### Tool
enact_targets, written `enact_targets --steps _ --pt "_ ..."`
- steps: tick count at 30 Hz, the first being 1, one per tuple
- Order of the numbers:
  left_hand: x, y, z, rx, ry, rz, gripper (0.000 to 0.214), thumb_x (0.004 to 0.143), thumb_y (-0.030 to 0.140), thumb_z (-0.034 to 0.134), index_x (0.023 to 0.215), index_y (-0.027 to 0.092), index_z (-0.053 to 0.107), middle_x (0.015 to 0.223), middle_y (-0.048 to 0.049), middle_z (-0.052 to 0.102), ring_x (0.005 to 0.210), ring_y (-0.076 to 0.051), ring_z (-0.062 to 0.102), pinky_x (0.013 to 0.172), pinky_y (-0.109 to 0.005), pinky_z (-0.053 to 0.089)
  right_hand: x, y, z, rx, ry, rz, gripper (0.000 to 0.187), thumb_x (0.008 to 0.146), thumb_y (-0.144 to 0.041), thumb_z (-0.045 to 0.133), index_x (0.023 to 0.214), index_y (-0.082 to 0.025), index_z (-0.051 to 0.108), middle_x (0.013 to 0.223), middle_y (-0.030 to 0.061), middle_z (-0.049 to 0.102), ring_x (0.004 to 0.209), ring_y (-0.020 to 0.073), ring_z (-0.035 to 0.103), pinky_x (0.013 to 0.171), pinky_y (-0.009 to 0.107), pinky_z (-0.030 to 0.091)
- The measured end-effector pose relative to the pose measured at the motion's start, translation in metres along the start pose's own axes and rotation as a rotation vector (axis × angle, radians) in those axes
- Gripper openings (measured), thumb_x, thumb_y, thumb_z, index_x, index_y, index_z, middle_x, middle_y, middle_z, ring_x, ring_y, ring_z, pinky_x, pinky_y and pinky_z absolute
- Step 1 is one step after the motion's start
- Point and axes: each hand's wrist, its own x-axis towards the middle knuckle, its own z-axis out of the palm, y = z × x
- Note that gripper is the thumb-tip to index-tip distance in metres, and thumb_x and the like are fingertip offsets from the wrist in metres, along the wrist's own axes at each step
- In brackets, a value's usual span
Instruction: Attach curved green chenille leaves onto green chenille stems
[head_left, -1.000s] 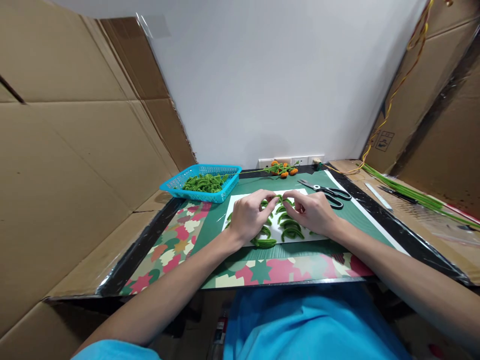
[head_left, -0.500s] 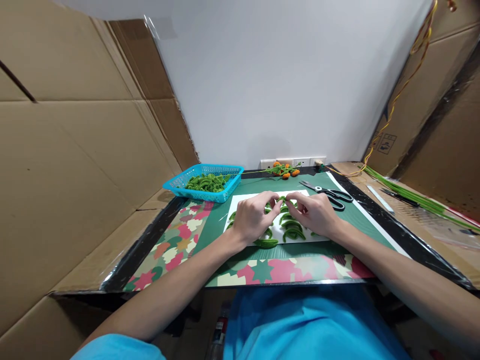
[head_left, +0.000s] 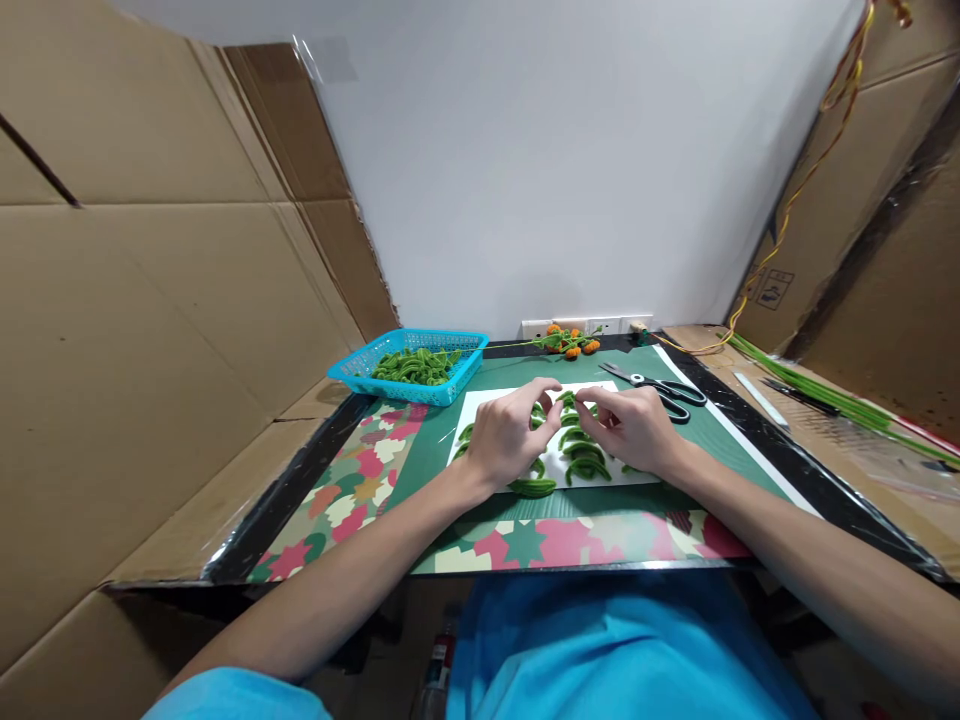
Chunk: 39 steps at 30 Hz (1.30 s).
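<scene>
My left hand and my right hand meet over a white sheet on the table. Both pinch one small green fuzzy piece between their fingertips, just above the sheet. Several curved green fuzzy pieces lie on the sheet under and between my hands; one lies at its near edge. My fingers hide part of the held piece.
A blue basket with more green pieces stands at the back left. Black scissors lie right of the sheet. An orange-and-green sprig lies by the wall. Long green stems lie at the far right. Cardboard walls enclose both sides.
My hands stay together over the sheet; the fingertips have shifted slightly on the green piece. The view has tilted a little.
</scene>
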Motion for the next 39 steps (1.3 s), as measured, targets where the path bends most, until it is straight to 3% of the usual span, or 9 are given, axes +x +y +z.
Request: enact_targets --steps 6,12,17,22,25,28,34,39 --pt "0.001 0.001 -0.003 -0.111 -0.119 0.023 0.031 0.100 0.029 0.060 0.131 0.024 0.060 0.099 0.0018 0.077 0.059 -0.009 0.063 0.062 -0.024 0.046 0.000 0.001 -0.001 0.008 -0.009 0.006 0.014 0.095 -0.021 0.060 0.089 -0.021 0.074 0.053 -0.0055 0.063 0.041 0.0086 0.050 0.049 0.023 0.033" --pt "0.002 -0.001 -0.001 -0.156 -0.142 0.030 0.009 0.100 0.028 0.057 0.107 0.022 0.060 0.090 0.0017 0.072 0.059 -0.009 0.061 0.061 -0.024 0.045 0.001 -0.001 -0.003 0.039 -0.071 0.000 0.016 0.094 -0.019 0.059 0.087 -0.022 0.072 0.053 -0.0057 0.062 0.042 0.0087 0.048 0.050 0.022 0.033" --pt "0.004 0.000 -0.002 -0.303 -0.190 -0.055 0.010 0.099 0.029 0.059 0.105 0.022 0.061 0.094 0.0011 0.072 0.054 -0.007 0.059 0.053 -0.022 0.043 0.000 0.000 -0.001 0.053 -0.107 -0.026 0.017 0.095 -0.018 0.058 0.086 -0.021 0.071 0.054 -0.0056 0.060 0.044 0.0088 0.050 0.051 0.022 0.033" --pt "0.005 0.004 -0.005 -0.601 -0.258 -0.174 0.020 0.097 0.033 0.065 0.112 0.021 0.061 0.106 -0.0038 0.074 0.054 -0.007 0.064 0.050 -0.021 0.047 0.002 0.003 -0.003 0.156 -0.098 0.077 0.012 0.097 -0.019 0.060 0.093 -0.020 0.071 0.054 -0.0066 0.057 0.045 0.0085 0.047 0.050 0.021 0.037" --pt "0.006 0.005 -0.003 -0.763 -0.263 -0.208 0.027 0.095 0.034 0.069 0.116 0.020 0.060 0.118 -0.0077 0.073 0.062 -0.009 0.069 0.053 -0.021 0.052 0.005 0.001 -0.007 0.246 -0.081 0.134 0.012 0.099 -0.020 0.058 0.095 -0.020 0.069 0.066 -0.0030 0.066 0.053 0.0100 0.056 0.052 0.021 0.045" --pt "0.007 0.005 -0.001 -0.848 -0.257 -0.262 0.030 0.096 0.040 0.069 0.116 0.020 0.059 0.127 -0.0102 0.070 0.063 -0.009 0.070 0.047 -0.020 0.049 0.007 0.000 -0.009 0.280 -0.031 0.124 0.012 0.102 -0.021 0.057 0.099 -0.021 0.068 0.083 0.0022 0.073 0.067 0.0132 0.067 0.057 0.022 0.053" --pt "0.011 -0.002 0.001 -0.910 -0.297 -0.389 0.040 0.095 0.054 0.068 0.113 0.021 0.057 0.100 -0.0047 0.072 0.051 -0.009 0.064 0.037 -0.019 0.038 0.006 0.001 -0.008 0.218 -0.030 -0.050 0.019 0.106 -0.017 0.052 0.118 -0.021 0.066 0.097 0.0067 0.077 0.080 0.0163 0.073 0.069 0.027 0.057" --pt "0.012 -0.002 0.001 -0.893 -0.306 -0.373 0.042 0.091 0.056 0.073 0.108 0.020 0.058 0.090 -0.0025 0.071 0.049 -0.009 0.061 0.037 -0.019 0.038 0.003 0.002 -0.006 0.153 -0.059 -0.067 0.018 0.107 -0.018 0.052 0.118 -0.022 0.066 0.099 0.0063 0.081 0.082 0.0168 0.076 0.070 0.027 0.056"
